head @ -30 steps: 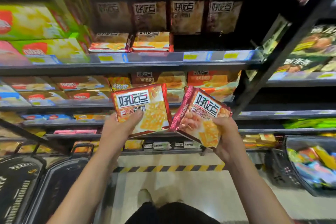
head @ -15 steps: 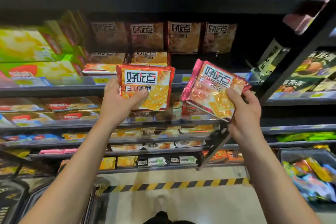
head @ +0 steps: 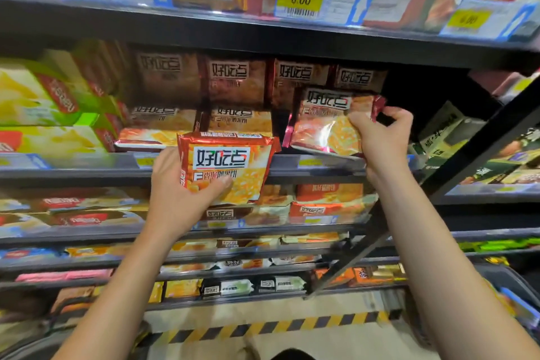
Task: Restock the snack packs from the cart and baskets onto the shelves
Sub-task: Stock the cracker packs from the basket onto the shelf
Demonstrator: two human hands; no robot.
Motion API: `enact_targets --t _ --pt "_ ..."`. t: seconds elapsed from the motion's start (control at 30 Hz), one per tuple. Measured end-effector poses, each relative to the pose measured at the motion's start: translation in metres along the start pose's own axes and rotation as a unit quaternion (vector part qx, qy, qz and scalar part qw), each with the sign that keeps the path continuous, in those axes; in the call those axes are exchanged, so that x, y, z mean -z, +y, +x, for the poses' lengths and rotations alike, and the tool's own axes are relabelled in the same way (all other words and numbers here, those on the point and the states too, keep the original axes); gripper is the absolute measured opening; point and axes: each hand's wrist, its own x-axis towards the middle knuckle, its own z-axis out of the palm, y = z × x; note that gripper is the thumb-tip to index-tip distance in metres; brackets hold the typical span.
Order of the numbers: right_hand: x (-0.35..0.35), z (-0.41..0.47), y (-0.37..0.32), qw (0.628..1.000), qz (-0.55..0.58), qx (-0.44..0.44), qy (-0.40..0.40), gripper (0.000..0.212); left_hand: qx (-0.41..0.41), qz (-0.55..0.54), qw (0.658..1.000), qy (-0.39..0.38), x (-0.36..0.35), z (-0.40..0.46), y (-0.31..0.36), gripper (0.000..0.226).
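My left hand [head: 178, 196] grips a red-and-orange snack pack [head: 233, 166] upright in front of the shelf edge [head: 292, 166], thumb across its face. My right hand [head: 380, 140] holds a second, like pack [head: 324, 123] by its right end, tilted, with its left part inside the shelf bay at the right of the row. Behind it stand several same-brand packs [head: 236, 82] upright at the back, with flat stacks [head: 163, 131] in front of them on the left.
Green-and-yellow boxes [head: 43, 114] fill the shelf's left. A shelf above carries price tags [head: 301, 0]. Lower shelves hold more packs [head: 324, 202]. A black slanted upright [head: 467, 161] borders the right. A basket rim [head: 514, 286] shows at lower right; a striped floor line [head: 263, 327] runs below.
Both hands rose with their packs. The right hand moved its pack up and forward into the shelf bay; the left pack came up to the shelf's front edge. The view tilted upward.
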Motion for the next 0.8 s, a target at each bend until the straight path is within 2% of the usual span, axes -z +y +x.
enact_targets --t 0.1,0.3,0.47,0.6,0.7,0.8 --pt "-0.012 0.022 -0.001 0.995 -0.090 0.021 -0.036 0.048 -0.004 0.008 1.000 -0.007 -0.001 0.000 -0.002 0.040" --pt "-0.030 0.044 0.007 0.976 -0.205 0.001 -0.072 0.051 -0.020 0.016 0.999 -0.022 -0.001 -0.002 -0.001 0.026" --pt "-0.031 0.045 0.010 0.925 -0.350 0.001 -0.147 0.053 -0.015 0.024 0.999 -0.025 0.000 -0.001 0.000 0.027" --pt "-0.025 0.042 0.021 0.865 -0.474 0.057 -0.157 0.052 -0.015 0.030 0.999 -0.028 -0.002 0.000 -0.003 0.026" --pt "-0.025 0.030 0.024 0.857 -0.484 0.112 -0.137 0.056 -0.012 0.030 0.999 -0.030 -0.003 0.000 -0.004 0.028" --pt "-0.029 0.022 0.023 0.841 -0.494 0.158 -0.152 0.045 -0.007 0.034 0.999 -0.034 -0.003 0.000 -0.004 0.030"
